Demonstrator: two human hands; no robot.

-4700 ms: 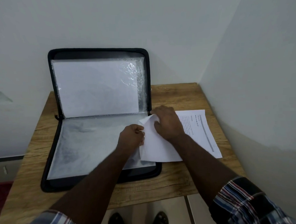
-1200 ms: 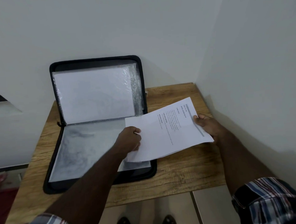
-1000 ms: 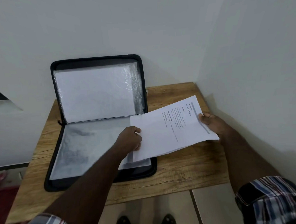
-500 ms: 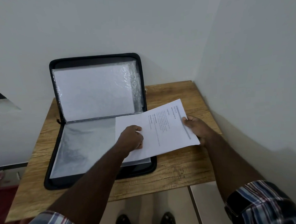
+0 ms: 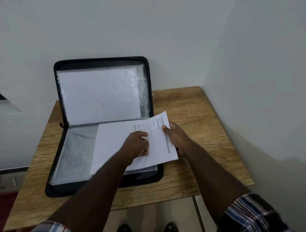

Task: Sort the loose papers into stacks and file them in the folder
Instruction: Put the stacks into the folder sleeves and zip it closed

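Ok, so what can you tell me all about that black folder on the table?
The black folder looks like a soft zip-edged case. It lies open on the wooden table, its back half propped upright against the wall. Inside are shiny clear plastic sleeves; the upright one holds a white sheet. A printed paper sits partly over the flat half, sticking out past its right edge, held by the left hand and the right hand.
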